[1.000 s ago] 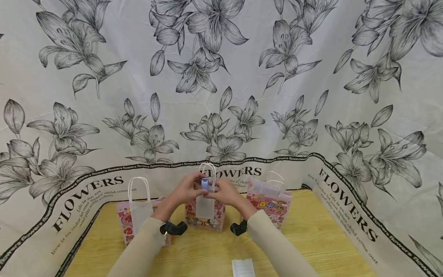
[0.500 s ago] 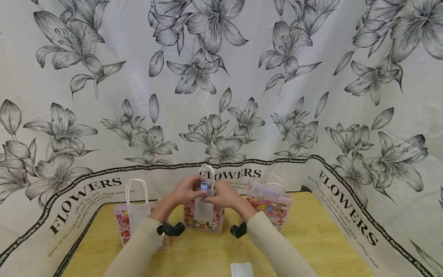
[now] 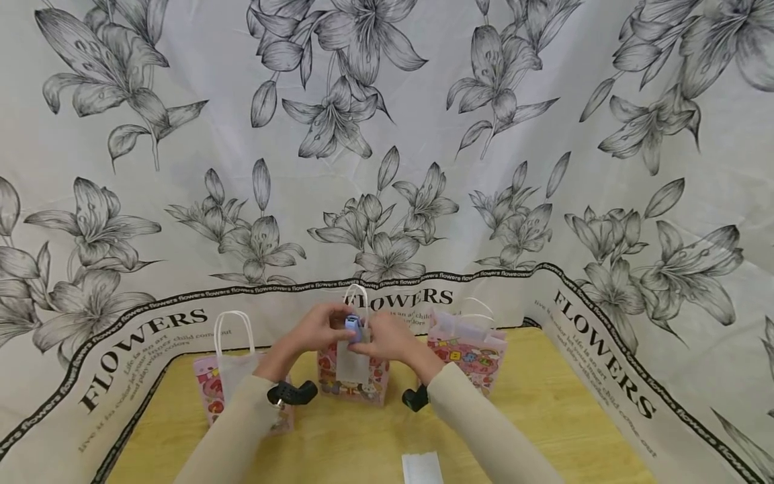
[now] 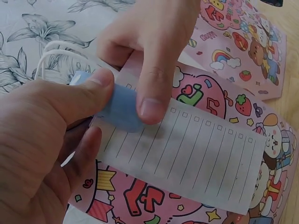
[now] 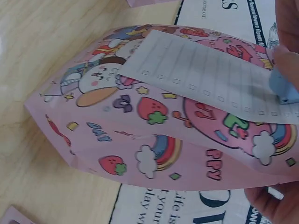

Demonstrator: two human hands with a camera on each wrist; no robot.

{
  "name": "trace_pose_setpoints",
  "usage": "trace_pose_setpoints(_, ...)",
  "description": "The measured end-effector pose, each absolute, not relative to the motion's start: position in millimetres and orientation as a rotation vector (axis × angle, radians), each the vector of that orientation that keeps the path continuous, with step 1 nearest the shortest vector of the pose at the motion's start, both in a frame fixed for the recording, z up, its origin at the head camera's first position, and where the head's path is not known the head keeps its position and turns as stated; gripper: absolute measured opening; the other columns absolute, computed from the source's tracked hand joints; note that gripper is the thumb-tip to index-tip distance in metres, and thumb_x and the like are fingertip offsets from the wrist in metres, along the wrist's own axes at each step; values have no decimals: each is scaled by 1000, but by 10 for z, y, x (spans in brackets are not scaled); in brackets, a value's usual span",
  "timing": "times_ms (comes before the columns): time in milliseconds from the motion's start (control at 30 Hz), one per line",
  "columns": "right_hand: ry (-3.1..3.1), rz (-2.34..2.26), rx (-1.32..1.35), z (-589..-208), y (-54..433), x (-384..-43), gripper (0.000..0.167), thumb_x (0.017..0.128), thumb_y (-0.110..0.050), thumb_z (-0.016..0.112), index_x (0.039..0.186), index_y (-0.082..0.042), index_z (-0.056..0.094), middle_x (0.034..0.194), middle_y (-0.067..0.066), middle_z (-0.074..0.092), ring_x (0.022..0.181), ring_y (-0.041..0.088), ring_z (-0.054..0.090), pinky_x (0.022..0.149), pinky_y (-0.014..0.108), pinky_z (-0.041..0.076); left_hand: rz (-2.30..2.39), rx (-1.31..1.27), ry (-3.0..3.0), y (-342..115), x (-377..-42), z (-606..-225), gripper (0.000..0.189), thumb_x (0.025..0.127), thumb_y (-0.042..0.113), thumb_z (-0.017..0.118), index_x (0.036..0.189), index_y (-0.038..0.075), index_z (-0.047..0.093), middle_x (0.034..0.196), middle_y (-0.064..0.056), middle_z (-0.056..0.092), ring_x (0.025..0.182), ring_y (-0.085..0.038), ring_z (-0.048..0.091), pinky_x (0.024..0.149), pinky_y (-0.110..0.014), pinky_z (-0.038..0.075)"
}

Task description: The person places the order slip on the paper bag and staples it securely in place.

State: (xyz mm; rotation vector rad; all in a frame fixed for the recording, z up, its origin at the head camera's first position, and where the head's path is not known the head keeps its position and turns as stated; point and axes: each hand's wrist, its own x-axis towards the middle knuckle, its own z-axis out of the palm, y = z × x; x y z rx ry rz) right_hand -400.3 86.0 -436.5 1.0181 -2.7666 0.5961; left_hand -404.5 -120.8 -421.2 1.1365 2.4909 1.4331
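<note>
My left hand (image 3: 317, 327) pinches a small blue stapler (image 4: 122, 112) between thumb and fingers. The stapler sits over the top edge of a lined white checklist slip (image 4: 201, 154), which lies against the front of the middle pink cartoon gift bag (image 3: 370, 393). From the other side, my right hand (image 3: 390, 334) grips the bag's top edge. Its thumb presses the slip beside the stapler in the left wrist view, and its fingers are partly hidden behind the bag. White handles (image 3: 358, 292) rise behind the hands.
To the left stands another pink bag (image 3: 208, 386) with a white slip (image 3: 232, 373) on its front. A third pink bag (image 3: 468, 356) is on the right. One more white slip (image 3: 422, 468) lies at the table's (image 3: 345, 450) near edge. A floral curtain (image 3: 387, 202) hangs behind.
The stapler has tilted slightly and shifted a little left in the head view, with both hands staying close together. The head view has also shifted slightly. The grip on the bag looks unchanged.
</note>
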Motion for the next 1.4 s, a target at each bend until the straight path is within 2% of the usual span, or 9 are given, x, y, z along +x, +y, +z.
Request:
trace_pose_setpoints(67,-2792,581,1001,-4326,834,-4041,54,82,-59,70,57,-18,43,47,-9,31,38,5,29,38,21,27,1429,1142,2515,-1220,-4065,-4182,29,86,2,73,114,-2,65,97,-9,68,80,-17,66,66,-30,55)
trace_pose_setpoints(167,-2812,518,1016,-4290,796,-4086,51,84,-61,66,59,-20,47,47,-10,36,39,4,33,38,20,29,1427,1122,2528,-1246,-4085,-4138,28,87,3,73,113,0,65,98,-8,67,83,-17,66,68,-30,55)
trace_pose_setpoints(267,-2780,534,1058,-4294,767,-4093,47,88,-56,64,63,-19,52,48,-9,38,40,4,32,38,20,28,1438,1092,2522,-1276,-4091,-4120,29,86,3,74,114,0,65,100,-9,67,87,-20,67,70,-31,56)
trace_pose_setpoints(400,-2680,645,1048,-4344,746,-4040,40,87,-46,70,66,-16,54,49,-10,35,41,4,29,39,20,25,1445,1097,2523,-1294,-4102,-4168,33,84,3,75,115,-3,64,100,-10,67,89,-21,66,73,-31,56)
trace_pose_setpoints(633,-2570,640,916,-4500,721,-3989,57,80,-47,76,52,-19,35,45,-14,23,40,2,19,38,18,18,1423,1155,2521,-1293,-4069,-4277,35,84,5,76,116,-4,65,99,-10,69,83,-16,67,69,-30,55)
trace_pose_setpoints(767,-2626,681,972,-4511,726,-4008,53,79,-49,75,53,-20,41,44,-15,28,39,0,24,38,17,22,1371,1217,2575,-1293,-4062,-4315,32,81,3,78,112,-1,69,93,-6,70,73,-12,65,62,-29,54)
trace_pose_setpoints(1033,-2822,492,1172,-4401,802,-4099,39,89,-50,66,69,-18,57,52,-11,46,42,4,41,41,20,35,1349,1217,2563,-1216,-4086,-4307,25,84,8,76,109,8,72,89,2,69,71,-11,63,61,-28,53)
trace_pose_setpoints(1267,-2719,498,1233,-4420,796,-4100,51,89,-51,62,53,-21,41,43,-15,33,35,0,30,34,16,29,1399,1219,2557,-1247,-4008,-4253,29,84,6,76,112,1,70,84,-2,67,66,-13,61,56,-28,52)
trace_pose_setpoints(1400,-2658,546,1321,-4482,817,-4091,47,94,-49,58,57,-22,46,45,-16,33,36,-2,28,35,15,26,1410,1248,2554,-1269,-4018,-4312,33,85,6,75,117,0,68,87,-2,68,67,-10,62,57,-28,53)
